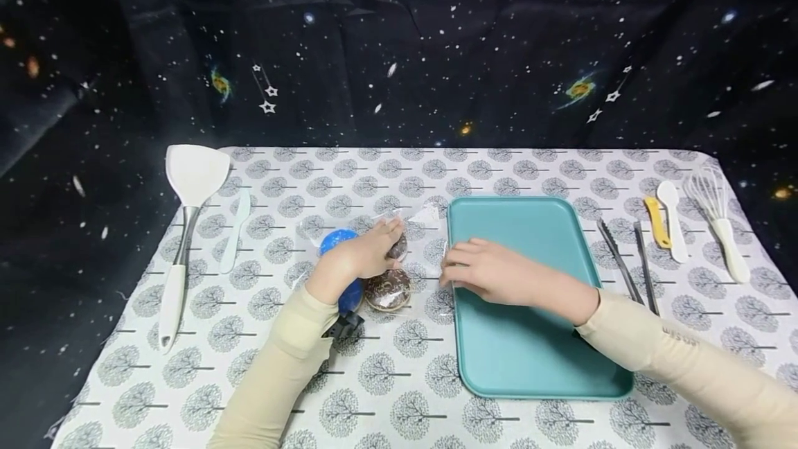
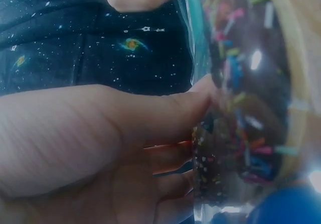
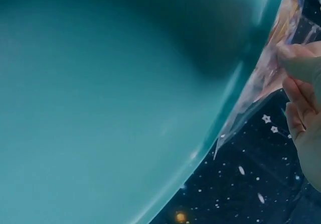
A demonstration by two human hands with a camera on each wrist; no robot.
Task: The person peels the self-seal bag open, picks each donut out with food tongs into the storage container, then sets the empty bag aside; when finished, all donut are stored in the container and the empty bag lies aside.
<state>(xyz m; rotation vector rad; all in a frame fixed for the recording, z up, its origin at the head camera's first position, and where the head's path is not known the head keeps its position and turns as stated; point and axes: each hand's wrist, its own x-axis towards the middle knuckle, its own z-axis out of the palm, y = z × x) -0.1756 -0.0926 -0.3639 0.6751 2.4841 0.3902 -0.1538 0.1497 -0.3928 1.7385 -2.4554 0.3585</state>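
A clear plastic bag (image 1: 374, 248) of chocolate sprinkle donuts (image 1: 388, 289) is gripped by the left hand (image 1: 358, 258) and pinched by the right hand (image 1: 492, 272) (over the smooth teal plastic tray (image 1: 536, 359)).

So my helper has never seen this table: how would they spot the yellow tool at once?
Start at the teal tray in the middle and look right, past the two dark tongs, toward the whisk. The yellow tool lies beside a white spoon. It is the only yellow thing there, and shorter than its neighbours.
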